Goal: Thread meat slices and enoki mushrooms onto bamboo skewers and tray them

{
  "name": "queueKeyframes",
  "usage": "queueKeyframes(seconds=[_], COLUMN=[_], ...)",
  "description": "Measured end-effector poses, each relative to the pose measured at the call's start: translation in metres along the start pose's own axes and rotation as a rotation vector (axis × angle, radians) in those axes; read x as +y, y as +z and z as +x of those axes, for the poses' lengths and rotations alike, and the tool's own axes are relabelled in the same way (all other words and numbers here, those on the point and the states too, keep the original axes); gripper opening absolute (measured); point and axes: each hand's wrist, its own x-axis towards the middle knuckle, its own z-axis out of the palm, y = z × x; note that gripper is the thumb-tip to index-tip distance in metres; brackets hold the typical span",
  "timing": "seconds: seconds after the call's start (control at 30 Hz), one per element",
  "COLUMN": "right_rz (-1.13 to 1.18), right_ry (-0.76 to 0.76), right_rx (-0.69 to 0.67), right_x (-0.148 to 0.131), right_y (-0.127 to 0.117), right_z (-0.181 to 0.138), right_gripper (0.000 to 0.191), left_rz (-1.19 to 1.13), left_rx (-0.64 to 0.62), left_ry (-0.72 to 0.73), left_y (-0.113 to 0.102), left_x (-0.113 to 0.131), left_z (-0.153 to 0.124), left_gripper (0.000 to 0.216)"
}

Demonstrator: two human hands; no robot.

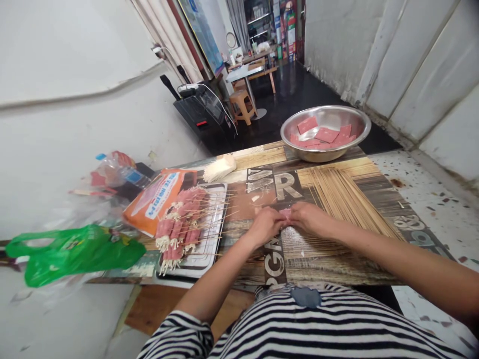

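Observation:
My left hand (266, 225) and my right hand (307, 217) meet over the middle of the table (329, 264), fingers pinched together on a small pink piece of meat (285, 213) between them. Loose bamboo skewers (344, 199) lie spread to the right of my right hand. To the left of my left hand a metal tray (219, 234) holds several finished skewers of pink meat rolled round enoki mushrooms (179, 229). A steel bowl (359, 137) with flat pink meat slices (325, 134) stands at the far edge.
A bundle of enoki mushrooms (220, 167) lies beyond the tray. An orange packet (159, 197) and a green plastic bag (75, 252) sit at the left, against a white wall. Black equipment (200, 112), a stool (243, 104) and tables stand farther back.

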Motion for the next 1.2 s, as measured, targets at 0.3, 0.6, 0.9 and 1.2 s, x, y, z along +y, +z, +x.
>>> queueKeyframes(seconds=[0.3, 0.6, 0.9, 1.2], right_rz=[0.182, 0.103, -0.234, 0.008], right_ry=[0.090, 0.156, -0.014, 0.001], right_rx=[-0.271, -0.172, -0.025, -0.284], right_x=[0.020, 0.011, 0.001, 0.014], right_y=[-0.016, -0.014, 0.010, -0.018], right_z=[0.020, 0.008, -0.001, 0.029], right_gripper=[0.032, 0.036, 0.037, 0.028], left_rz=[0.329, 0.229, 0.265, 0.338], left_rx=[0.207, -0.055, -0.097, 0.100], left_ry=[-0.039, -0.038, -0.124, -0.157], left_y=[0.022, 0.000, -0.004, 0.017], left_x=[0.015, 0.008, 0.014, 0.014], left_z=[-0.019, 0.003, 0.006, -0.006], left_gripper=[0.017, 0.024, 0.022, 0.015])
